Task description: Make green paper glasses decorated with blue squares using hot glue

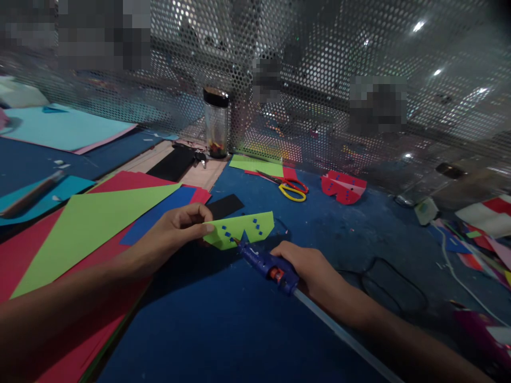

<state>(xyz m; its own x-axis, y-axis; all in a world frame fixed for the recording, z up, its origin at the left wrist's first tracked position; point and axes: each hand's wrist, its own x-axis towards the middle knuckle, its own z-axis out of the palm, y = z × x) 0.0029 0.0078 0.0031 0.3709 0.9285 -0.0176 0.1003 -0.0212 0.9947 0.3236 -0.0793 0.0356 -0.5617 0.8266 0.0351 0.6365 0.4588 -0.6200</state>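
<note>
My left hand (181,226) pinches the left end of a folded green paper piece (243,230) dotted with small blue squares, holding it just above the blue table (207,319). My right hand (309,268) grips a blue glue gun (265,263) with a clear glue stick running out of its back. The gun's nozzle touches the lower edge of the green piece.
Large green (91,223), red and blue paper sheets lie at the left. Red-and-yellow scissors (289,187) and a red dotted paper piece (343,187) sit farther back. A clear jar (216,122) stands by the perforated metal screen. Paper scraps and a white cord lie at the right.
</note>
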